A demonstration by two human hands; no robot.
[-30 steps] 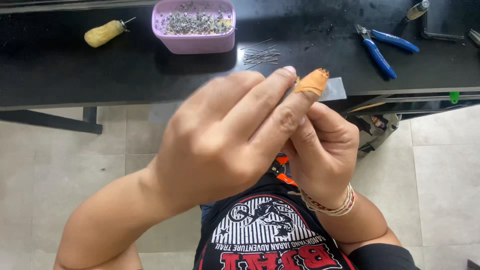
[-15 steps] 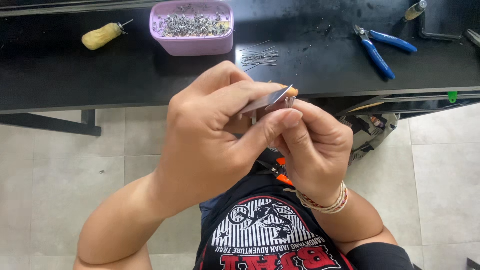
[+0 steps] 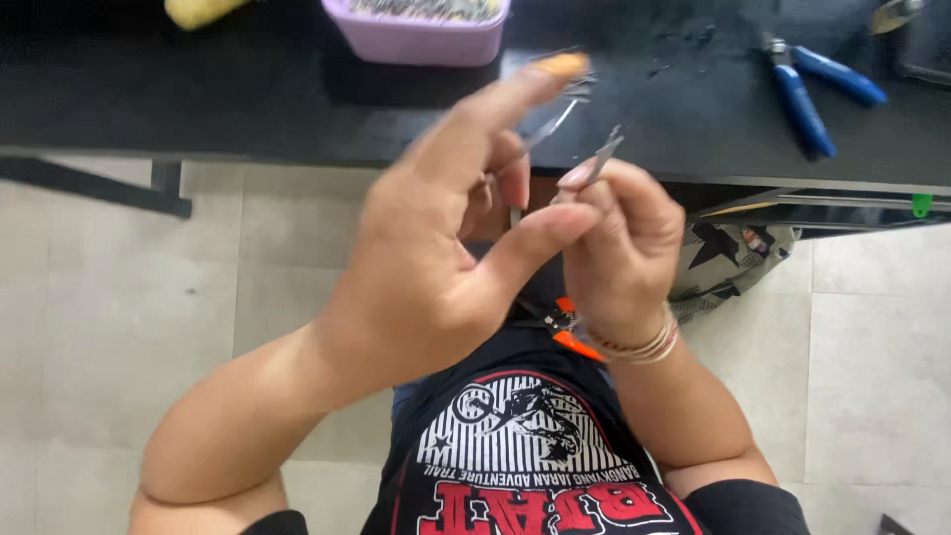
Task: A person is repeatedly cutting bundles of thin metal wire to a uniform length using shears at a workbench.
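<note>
While the left hand (image 3: 436, 267) spreads half open at frame centre, holding nothing I can make out, the right hand (image 3: 619, 248) just beside it pinches a thin metal strip (image 3: 600, 159) poking upward. Behind, along the top edge: black table (image 3: 248, 99), pink tray (image 3: 416, 35), blue pliers (image 3: 807, 84) upper right.
</note>
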